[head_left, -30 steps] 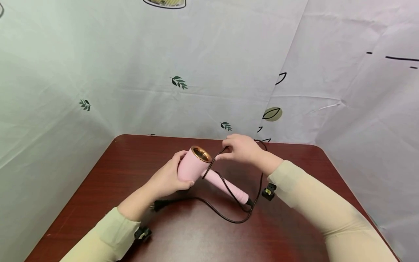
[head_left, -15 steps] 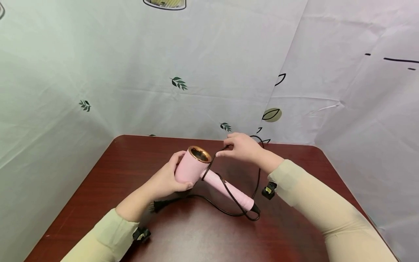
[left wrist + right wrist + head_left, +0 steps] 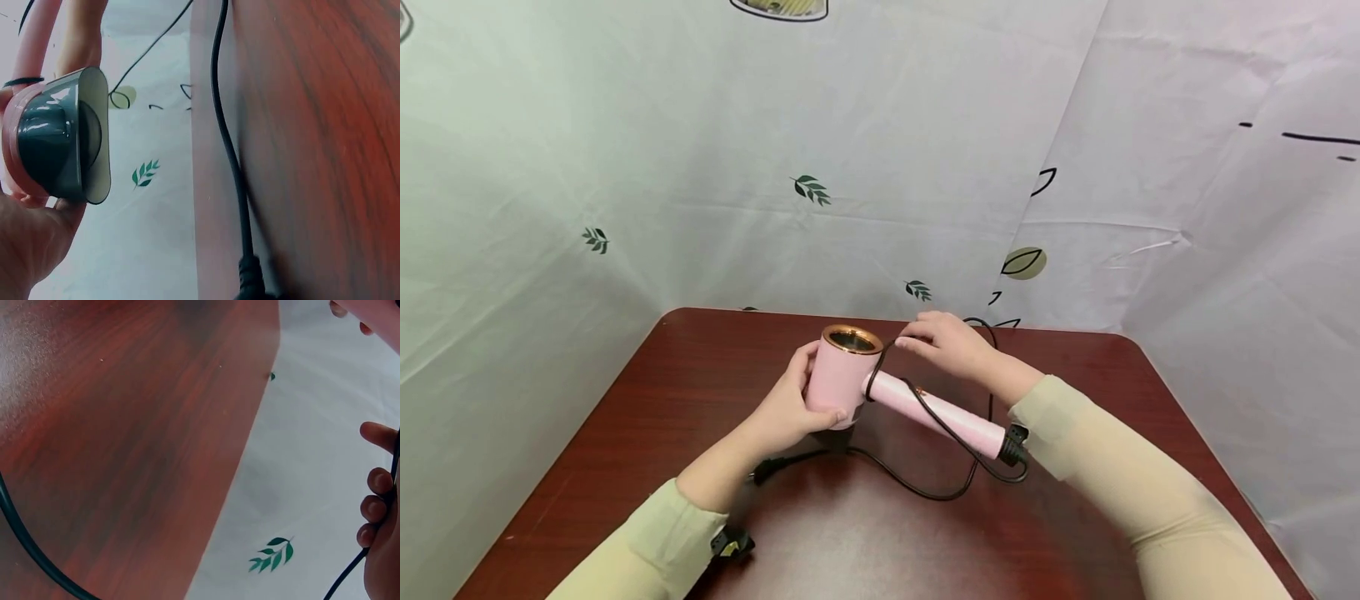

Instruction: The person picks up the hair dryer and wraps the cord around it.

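Swung outward and tipped up since the earlier frame, the hair dryer (image 3: 833, 383) now has its barrel nearly upright and its handle (image 3: 942, 417) reaching farther toward the right sleeve (image 3: 1120, 467), while both hands are in much the same places. Left hand (image 3: 786, 412) grips the barrel, thumb on the near side, fingers round the far side. Right hand (image 3: 951, 343) holds the black cord (image 3: 240, 181), which crosses its palm beneath curled fingers.

Judging by its look, the dryer is a stiff, smooth shell of middling weight, able to turn in the palm because the handle hangs off to one side. A full wrap round the barrel, or round the handle for better balance, seems the surest hold. The cord looks limp but springy.

Relative to the left grip, the gold rim (image 3: 853, 351) lies just above, the dark nozzle (image 3: 49, 140) just below and raised off the table (image 3: 647, 417), and the handle slopes down to the right. Cord circles the handle's neck beside the barrel; the plug (image 3: 765, 469) lies below the left hand.
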### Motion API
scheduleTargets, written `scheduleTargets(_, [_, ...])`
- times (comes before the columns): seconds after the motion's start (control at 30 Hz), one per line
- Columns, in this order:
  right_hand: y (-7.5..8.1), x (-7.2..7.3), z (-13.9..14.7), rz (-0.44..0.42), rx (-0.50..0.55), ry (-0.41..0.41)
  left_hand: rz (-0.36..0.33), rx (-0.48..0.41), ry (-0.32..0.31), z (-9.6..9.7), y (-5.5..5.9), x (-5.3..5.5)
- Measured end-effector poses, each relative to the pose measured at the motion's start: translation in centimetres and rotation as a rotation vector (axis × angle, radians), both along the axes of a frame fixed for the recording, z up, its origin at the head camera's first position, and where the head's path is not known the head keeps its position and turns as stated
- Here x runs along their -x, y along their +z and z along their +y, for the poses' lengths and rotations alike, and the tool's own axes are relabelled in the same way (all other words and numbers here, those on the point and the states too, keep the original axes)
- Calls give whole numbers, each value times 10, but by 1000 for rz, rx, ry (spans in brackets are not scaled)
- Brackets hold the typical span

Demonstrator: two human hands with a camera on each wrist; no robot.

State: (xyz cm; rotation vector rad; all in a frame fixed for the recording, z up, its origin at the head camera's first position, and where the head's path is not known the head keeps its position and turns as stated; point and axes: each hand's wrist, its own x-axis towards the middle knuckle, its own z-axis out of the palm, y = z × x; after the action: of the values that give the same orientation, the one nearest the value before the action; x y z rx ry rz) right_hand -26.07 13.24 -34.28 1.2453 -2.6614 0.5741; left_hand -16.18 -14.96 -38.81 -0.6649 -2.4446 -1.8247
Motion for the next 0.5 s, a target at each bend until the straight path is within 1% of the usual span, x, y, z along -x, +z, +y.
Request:
scheduleTargets(0.1, [-6, 0, -2, 25, 10, 3, -29, -49, 15, 5, 1, -1])
scheduleTargets(0.23, [-12, 0, -5, 35, 3, 9, -56, -105, 41, 11, 0, -1])
scheduleTargets(0.3, [-14, 0, -7, 38, -6, 8, -63, -129, 65, 14, 0, 0])
scheduleTargets(0.4, [-19, 1, -10, 84, -21, 28, -77, -149, 105, 17, 0, 1])
scheduleTargets(0.5, [-22, -9, -12, 142, 23, 49, -108, -168, 142, 21, 1, 2])
